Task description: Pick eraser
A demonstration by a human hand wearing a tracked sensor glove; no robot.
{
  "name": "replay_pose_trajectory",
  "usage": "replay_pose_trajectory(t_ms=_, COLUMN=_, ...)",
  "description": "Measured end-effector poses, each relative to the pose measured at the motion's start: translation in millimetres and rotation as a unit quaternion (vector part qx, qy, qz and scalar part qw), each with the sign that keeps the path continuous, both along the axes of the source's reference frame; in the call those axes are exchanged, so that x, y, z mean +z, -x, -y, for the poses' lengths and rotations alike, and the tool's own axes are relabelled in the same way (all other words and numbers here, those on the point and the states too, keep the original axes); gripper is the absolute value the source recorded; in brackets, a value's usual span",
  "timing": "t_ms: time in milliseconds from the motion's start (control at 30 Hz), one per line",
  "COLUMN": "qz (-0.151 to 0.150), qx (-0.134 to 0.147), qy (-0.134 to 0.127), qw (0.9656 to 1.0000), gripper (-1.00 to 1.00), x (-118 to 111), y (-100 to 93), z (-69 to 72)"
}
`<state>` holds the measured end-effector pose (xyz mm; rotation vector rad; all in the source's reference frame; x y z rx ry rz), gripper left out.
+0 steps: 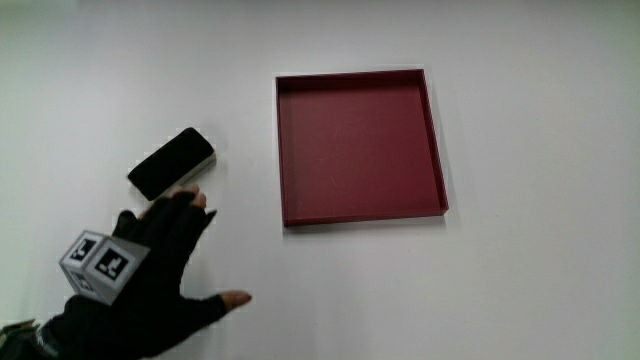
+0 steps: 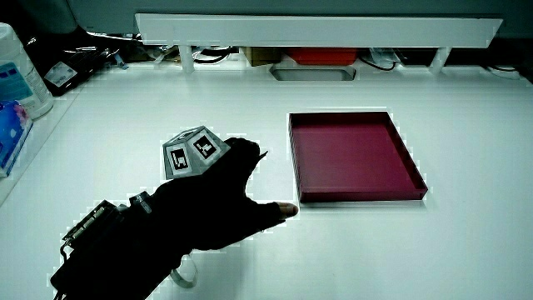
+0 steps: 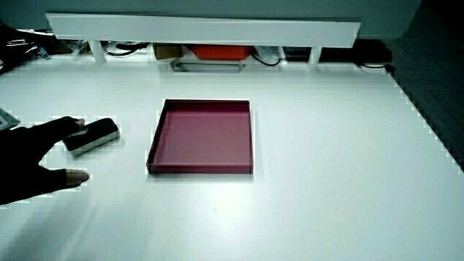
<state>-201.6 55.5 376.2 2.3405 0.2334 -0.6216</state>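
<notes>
The eraser (image 1: 172,162) is a black block with a pale underside, lying flat on the white table beside the dark red tray (image 1: 436,150). The gloved hand (image 1: 165,235) lies just nearer to the person than the eraser, its fingers stretched toward it and its thumb spread out to the side. The fingertips (image 1: 196,199) reach the eraser's near edge and hold nothing. In a side view the eraser (image 3: 93,135) shows next to the fingertips (image 3: 72,123). In a side view the hand (image 2: 225,187) hides the eraser.
The shallow square tray (image 2: 412,171) has nothing in it. A low white partition (image 2: 316,29) runs along the table's edge farthest from the person, with cables and boxes under it. A pale bottle (image 2: 21,79) stands at the table's edge in a side view.
</notes>
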Motion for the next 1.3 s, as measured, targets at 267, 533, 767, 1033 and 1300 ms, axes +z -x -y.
replay_pose_trajectory(t_ms=267, qz=-0.002, qx=-0.059, qy=-0.027, qw=0.9979, gripper=0.0, x=8, y=17.3, z=34.0)
replay_pose_trajectory(t_ms=533, qz=0.01, qx=-0.075, qy=-0.032, qw=0.9966, gripper=0.0, x=30, y=30.5, z=66.8)
replay_pose_trajectory(t_ms=767, qz=0.013, qx=-0.078, qy=-0.001, qw=0.9969, gripper=0.0, x=68, y=49.3, z=88.0)
replay_pose_trajectory(t_ms=1033, qz=0.051, qx=-0.103, qy=0.04, qw=0.9925, gripper=0.0, x=101, y=63.1, z=102.5)
replay_pose_trajectory(t_ms=1300, qz=0.096, qx=-0.117, qy=0.074, qw=0.9858, gripper=0.0, x=131, y=74.0, z=109.5)
